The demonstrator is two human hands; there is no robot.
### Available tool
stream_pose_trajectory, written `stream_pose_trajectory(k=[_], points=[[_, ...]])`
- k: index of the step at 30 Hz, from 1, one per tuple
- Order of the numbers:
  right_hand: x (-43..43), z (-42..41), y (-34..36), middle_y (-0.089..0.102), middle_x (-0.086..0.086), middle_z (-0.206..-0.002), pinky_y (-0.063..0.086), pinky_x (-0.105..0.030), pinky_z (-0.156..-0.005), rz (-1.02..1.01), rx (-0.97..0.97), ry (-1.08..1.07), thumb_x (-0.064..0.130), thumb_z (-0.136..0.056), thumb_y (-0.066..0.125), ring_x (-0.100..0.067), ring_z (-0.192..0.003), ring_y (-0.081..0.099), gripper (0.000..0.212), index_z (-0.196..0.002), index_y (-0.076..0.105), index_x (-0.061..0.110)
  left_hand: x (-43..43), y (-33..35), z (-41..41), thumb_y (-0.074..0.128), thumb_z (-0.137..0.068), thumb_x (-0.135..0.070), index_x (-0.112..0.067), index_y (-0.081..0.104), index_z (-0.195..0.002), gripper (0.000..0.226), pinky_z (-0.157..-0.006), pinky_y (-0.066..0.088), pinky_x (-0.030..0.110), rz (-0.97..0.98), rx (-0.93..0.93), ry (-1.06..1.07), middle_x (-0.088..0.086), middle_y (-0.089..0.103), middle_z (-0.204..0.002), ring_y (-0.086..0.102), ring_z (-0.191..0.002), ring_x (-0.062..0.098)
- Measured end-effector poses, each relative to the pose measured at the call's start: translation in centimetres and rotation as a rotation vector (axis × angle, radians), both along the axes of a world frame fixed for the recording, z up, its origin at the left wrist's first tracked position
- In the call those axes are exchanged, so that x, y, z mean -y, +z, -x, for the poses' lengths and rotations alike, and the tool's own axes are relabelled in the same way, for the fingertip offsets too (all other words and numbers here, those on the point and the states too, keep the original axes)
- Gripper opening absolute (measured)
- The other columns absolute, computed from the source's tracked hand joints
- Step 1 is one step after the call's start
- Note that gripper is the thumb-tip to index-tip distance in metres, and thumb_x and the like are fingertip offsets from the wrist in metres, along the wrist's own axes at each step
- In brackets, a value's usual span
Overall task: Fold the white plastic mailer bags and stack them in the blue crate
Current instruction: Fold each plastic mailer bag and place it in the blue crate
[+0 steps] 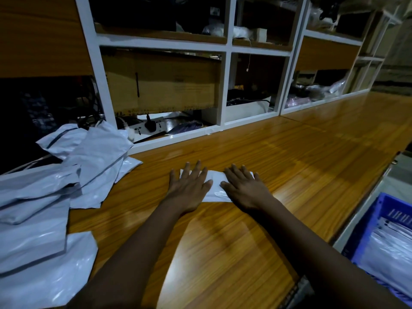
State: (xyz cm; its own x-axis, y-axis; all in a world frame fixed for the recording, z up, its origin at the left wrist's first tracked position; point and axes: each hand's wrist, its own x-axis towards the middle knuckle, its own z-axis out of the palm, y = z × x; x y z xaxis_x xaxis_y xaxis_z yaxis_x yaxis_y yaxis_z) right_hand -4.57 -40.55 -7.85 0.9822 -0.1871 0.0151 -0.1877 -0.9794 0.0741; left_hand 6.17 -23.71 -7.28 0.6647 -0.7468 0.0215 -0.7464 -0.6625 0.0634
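Note:
A folded white mailer bag (215, 186) lies flat on the wooden counter (289, 157), in the middle of the view. My left hand (189, 188) presses on its left part with straight, spread fingers. My right hand (243, 190) lies flat on its right part, fingers straight. A loose pile of unfolded white mailer bags (51, 197) covers the counter's left side. The blue crate (376, 221) stands low at the right, beyond the counter's edge, with folded white bags inside it.
White shelving (227, 85) with a cardboard box (162, 85), a power strip (147, 128) and cables runs along the back of the counter. The counter's right edge drops off just before the crate.

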Motion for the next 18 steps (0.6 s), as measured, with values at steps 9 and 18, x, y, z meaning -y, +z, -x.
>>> stream_pose_trajectory(k=[9, 18], points=[[0.3, 0.2, 0.8, 0.002, 0.008, -0.166, 0.004, -0.056, -0.12, -0.17, 0.025, -0.025, 0.059, -0.102, 0.019, -0.022, -0.153, -0.001, 0.065, -0.158, 0.005, 0.03, -0.6, 0.5, 0.6, 0.015, -0.105, -0.051, -0.034, 0.002, -0.157, 0.056, -0.12, -0.007, 0.051, 0.058, -0.106, -0.15, -0.015, -0.001, -0.164, -0.003, -0.152, 0.013], [0.4, 1.2, 1.4, -0.002, 0.007, -0.167, 0.003, -0.053, -0.121, -0.144, -0.042, -0.017, 0.073, -0.094, 0.018, -0.02, -0.153, -0.004, 0.079, -0.158, 0.001, 0.031, -1.2, 0.3, 0.5, 0.023, -0.098, -0.066, -0.039, 0.0, -0.156, 0.068, -0.12, -0.004, 0.054, 0.046, -0.145, -0.068, -0.014, -0.004, -0.165, -0.007, -0.152, 0.018]])
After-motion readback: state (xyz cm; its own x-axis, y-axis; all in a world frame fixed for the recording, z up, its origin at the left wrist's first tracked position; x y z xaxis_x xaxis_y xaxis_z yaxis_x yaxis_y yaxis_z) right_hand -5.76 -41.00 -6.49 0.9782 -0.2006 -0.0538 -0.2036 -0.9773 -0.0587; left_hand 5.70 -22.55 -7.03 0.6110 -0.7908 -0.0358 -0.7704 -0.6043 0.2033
